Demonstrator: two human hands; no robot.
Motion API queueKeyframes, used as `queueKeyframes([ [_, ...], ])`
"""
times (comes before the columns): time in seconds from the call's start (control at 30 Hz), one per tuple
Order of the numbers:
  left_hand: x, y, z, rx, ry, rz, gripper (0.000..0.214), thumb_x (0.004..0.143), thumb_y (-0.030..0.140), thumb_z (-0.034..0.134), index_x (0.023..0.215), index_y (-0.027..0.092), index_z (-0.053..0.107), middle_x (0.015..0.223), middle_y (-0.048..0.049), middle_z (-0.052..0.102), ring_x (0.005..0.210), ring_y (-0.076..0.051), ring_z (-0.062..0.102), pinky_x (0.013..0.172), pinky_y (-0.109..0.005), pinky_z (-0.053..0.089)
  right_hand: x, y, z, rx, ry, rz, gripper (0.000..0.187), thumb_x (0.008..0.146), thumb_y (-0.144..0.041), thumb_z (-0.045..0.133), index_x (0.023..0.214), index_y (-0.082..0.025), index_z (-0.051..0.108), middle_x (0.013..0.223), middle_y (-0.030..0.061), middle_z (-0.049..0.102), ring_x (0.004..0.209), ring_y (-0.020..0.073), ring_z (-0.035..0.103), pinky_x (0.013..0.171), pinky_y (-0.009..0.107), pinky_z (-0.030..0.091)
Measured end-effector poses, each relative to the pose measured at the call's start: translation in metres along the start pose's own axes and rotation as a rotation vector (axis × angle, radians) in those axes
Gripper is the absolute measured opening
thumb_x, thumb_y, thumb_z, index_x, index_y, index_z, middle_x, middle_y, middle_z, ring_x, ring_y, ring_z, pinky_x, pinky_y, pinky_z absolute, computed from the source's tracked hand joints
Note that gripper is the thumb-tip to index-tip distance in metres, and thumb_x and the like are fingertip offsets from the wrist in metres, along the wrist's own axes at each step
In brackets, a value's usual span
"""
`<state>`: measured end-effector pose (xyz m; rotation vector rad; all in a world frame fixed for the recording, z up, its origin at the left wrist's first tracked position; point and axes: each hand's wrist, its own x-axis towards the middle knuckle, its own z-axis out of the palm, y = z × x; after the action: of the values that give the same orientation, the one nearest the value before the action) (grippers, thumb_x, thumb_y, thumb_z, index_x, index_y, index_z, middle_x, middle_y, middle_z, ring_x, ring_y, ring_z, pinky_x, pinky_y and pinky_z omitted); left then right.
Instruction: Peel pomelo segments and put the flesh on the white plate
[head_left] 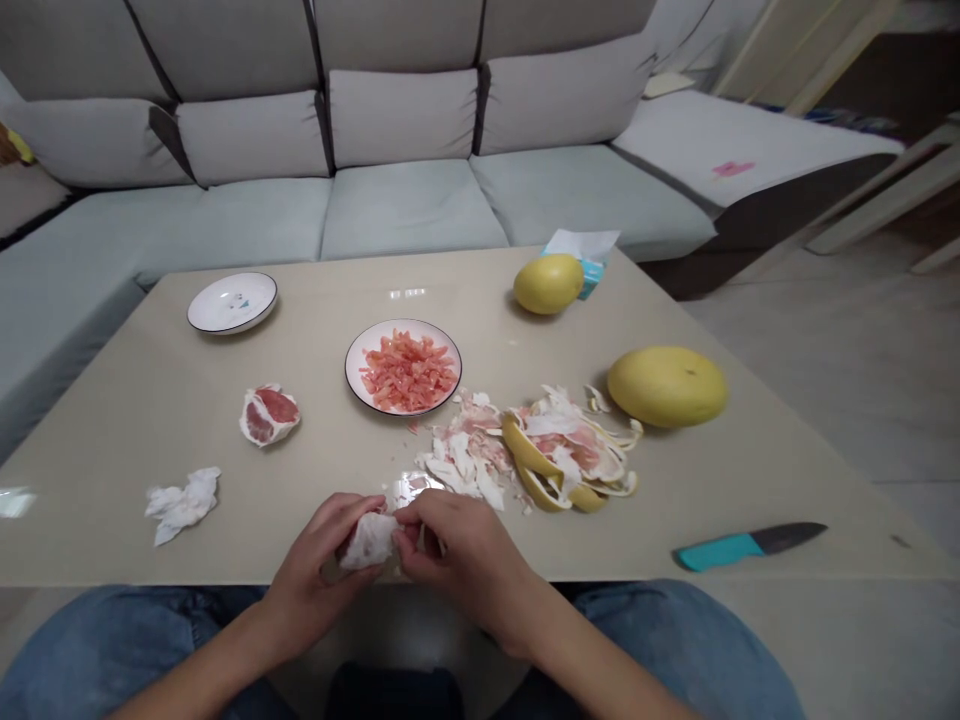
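Observation:
Near the table's front edge, my left hand [330,550] is wrapped round a piece of pomelo [370,541] still covered in white pith. The fingertips of my right hand [450,535] pinch the pith at the piece's right side. Just beyond my hands lies a heap of peeled pith and membrane [469,450]. Behind it, a white plate [354,385] with a dark rim holds loose pink pomelo flesh [409,370]. Another pomelo chunk [270,414], red flesh showing, rests on the table to the left.
Yellow rind strips [536,470] lie right of centre. Two whole pomelos [667,387] and a tissue box [592,275] stand farther right. A knife [750,546] with a teal handle lies at the right front. A crumpled tissue [184,503] and a second plate [232,303] are left.

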<state>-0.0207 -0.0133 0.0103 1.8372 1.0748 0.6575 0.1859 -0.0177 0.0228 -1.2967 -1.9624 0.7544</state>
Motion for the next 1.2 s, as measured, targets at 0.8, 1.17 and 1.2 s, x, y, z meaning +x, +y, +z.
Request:
queueKeyframes([
  [0.8, -0.001, -0.004, -0.004, 0.114, 0.102, 0.039, 0.050, 0.082, 0.019, 0.063, 0.129, 0.030, 0.053, 0.120, -0.0079, 0.061, 0.109, -0.023, 0.057, 0.092, -0.034, 0.048, 0.011, 0.005, -0.003, 0.311, 0.133, 0.177, 0.021, 0.078, -0.010, 0.047, 0.072, -0.019, 0.066, 0.066, -0.0007, 0.060, 0.059, 0.0112, 0.054, 0.054, 0.020, 0.041],
  [1.17, -0.003, -0.022, -0.003, 0.673, 0.150, 0.411, 0.054, 0.088, 0.011, 0.049, 0.139, 0.029, 0.041, 0.127, -0.0098, 0.063, 0.121, -0.024, 0.053, 0.108, -0.044, 0.029, -0.004, -0.006, 0.018, 0.175, 0.161, -0.104, 0.017, 0.082, -0.015, 0.057, 0.097, -0.019, 0.065, 0.067, -0.0008, 0.062, 0.058, 0.0112, 0.056, 0.057, 0.021, 0.045],
  [1.2, -0.003, -0.021, -0.002, 0.685, 0.151, 0.423, 0.054, 0.088, 0.010, 0.049, 0.139, 0.028, 0.041, 0.126, -0.0096, 0.063, 0.121, -0.024, 0.053, 0.108, -0.044, 0.029, -0.005, -0.006, 0.018, 0.150, 0.154, -0.107, 0.015, 0.082, -0.014, 0.056, 0.093, -0.019, 0.065, 0.066, -0.0013, 0.061, 0.057, 0.0107, 0.055, 0.055, 0.020, 0.043],
])
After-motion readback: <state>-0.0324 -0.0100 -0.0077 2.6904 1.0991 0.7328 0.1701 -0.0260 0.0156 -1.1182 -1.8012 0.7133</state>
